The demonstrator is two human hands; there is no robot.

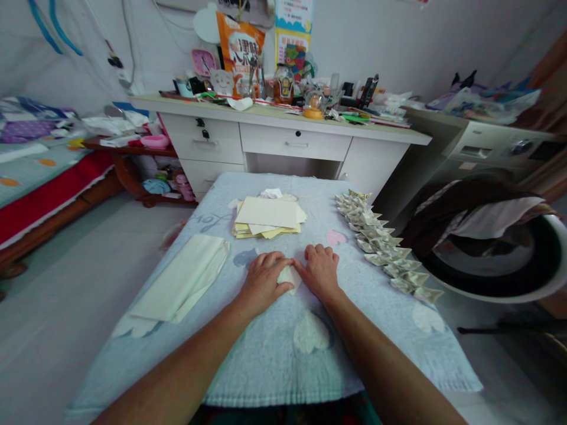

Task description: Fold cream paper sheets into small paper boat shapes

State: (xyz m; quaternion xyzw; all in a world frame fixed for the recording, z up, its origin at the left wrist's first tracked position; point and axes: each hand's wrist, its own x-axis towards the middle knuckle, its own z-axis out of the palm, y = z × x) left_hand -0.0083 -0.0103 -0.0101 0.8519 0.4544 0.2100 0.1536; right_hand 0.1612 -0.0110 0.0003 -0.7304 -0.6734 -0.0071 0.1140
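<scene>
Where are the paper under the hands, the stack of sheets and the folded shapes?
Paper (293, 278): head view, on its uncovered part.
Stack (267, 212): head view, on the top sheet's face.
Folded shapes (381, 244): head view, on one near the middle of the group.

Far wall (363, 35) pale; white desk (378, 159) with drawers against it. Left: bed (57, 200), wooden side table (133, 151). Right: front-loading washing machine (496, 134). Floor (66, 330) light grey.

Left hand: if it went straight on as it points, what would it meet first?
Probably the right hand, its thumb close by the left fingertips at the small paper; whether they touch is unclear.
</scene>
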